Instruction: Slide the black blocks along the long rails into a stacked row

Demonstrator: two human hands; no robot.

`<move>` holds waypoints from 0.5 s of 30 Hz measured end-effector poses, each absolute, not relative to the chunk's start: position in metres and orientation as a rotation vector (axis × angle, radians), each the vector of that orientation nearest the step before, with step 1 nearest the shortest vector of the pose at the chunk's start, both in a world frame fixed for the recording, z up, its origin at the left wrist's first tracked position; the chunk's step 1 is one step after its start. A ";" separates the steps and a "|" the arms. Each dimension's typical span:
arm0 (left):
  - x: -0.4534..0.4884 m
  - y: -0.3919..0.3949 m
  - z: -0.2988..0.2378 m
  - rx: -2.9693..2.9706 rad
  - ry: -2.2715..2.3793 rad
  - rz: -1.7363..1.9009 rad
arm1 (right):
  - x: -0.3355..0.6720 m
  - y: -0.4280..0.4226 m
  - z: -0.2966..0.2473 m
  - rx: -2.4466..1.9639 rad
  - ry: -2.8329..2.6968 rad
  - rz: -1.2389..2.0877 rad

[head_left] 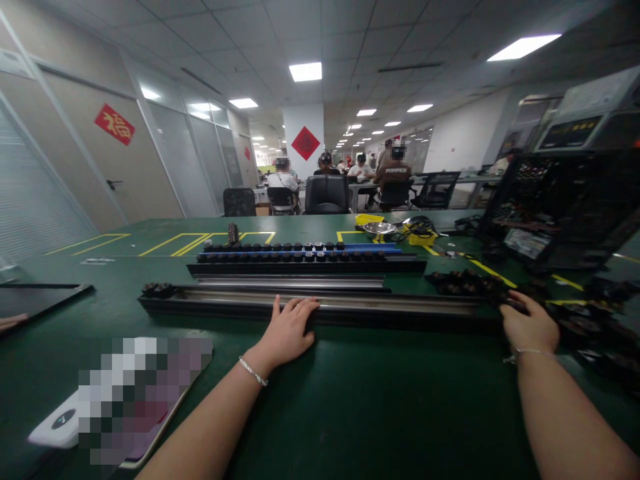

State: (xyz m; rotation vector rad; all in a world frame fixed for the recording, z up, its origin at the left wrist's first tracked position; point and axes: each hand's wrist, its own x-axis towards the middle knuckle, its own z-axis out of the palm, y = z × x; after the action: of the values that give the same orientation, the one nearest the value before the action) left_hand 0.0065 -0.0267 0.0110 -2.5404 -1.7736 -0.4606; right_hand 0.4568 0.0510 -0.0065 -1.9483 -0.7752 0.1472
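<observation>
A long black channel (375, 320) with a pale metal inside lies across the table in front of me. My left hand (290, 330) rests over its near edge, fingers stretched and reaching inside, with nothing visibly held. At the channel's right end is my right hand (533, 323), its fingers closed around a small dark part whose kind I cannot make out. Two small black parts (157, 289) sit in the channel's left end. Just beyond lies a narrower metal rail (290, 283), and behind that a black tray (305, 268) bearing rows of black pieces along a blue strip.
Dark parts (465, 285) lie heaped beyond my right hand, with more (600, 327) at the right. A metal bowl (380, 229) and yellow bins (420, 233) stand farther back. A white device (55, 423) lies front left. Another person's hand (13, 323) shows at the left edge.
</observation>
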 end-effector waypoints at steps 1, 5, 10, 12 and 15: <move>0.004 -0.026 0.011 -2.554 -1.778 -0.459 | 0.457 0.051 -0.006 -1.963 -0.786 0.140; -0.014 -0.017 0.022 -2.540 -1.863 -0.462 | 0.464 0.054 -0.007 -2.063 -0.828 0.146; -0.079 0.000 0.048 -2.226 -1.974 -0.356 | 0.466 0.055 -0.006 -2.142 -0.837 0.183; -0.118 0.006 0.056 -2.002 -2.085 -0.317 | 0.464 0.053 -0.004 -2.172 -0.862 0.170; -0.177 0.008 0.061 -1.696 -2.338 -0.242 | 0.460 0.050 -0.001 -2.209 -0.912 0.155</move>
State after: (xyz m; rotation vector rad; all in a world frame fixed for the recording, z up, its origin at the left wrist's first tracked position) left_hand -0.1771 0.0077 0.0615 -1.6965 -2.3378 -0.2422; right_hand 0.4602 0.0498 -0.0014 -2.2089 -0.9122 0.1551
